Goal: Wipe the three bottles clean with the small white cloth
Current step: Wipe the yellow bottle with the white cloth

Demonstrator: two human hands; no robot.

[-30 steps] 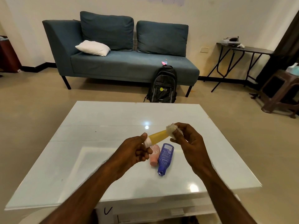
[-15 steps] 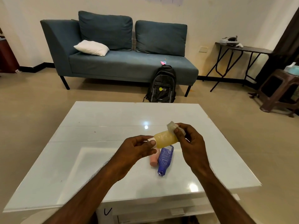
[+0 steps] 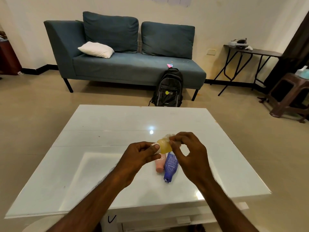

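Observation:
My left hand [image 3: 142, 154] pinches the white cap end of a small yellow bottle [image 3: 164, 146], held level above the white glass table [image 3: 93, 164]. My right hand [image 3: 189, 153] grips the small white cloth [image 3: 168, 136] and presses it against the bottle's far end and top. Below my hands, a pink bottle [image 3: 159, 164] and a blue bottle [image 3: 169, 166] lie side by side on the table, caps pointing toward me. The pink bottle's far end is hidden behind my left hand.
Beyond the table, a black backpack [image 3: 168, 88] leans against a blue sofa [image 3: 127, 64] with a white pillow [image 3: 96, 49]. A dark folding side table [image 3: 250, 52] and a brown stool [image 3: 289, 96] stand at the right.
The yellow bottle has turned in my hands, showing its broad face instead of its narrow side. My right hand with the cloth has slid left along it, toward my left hand.

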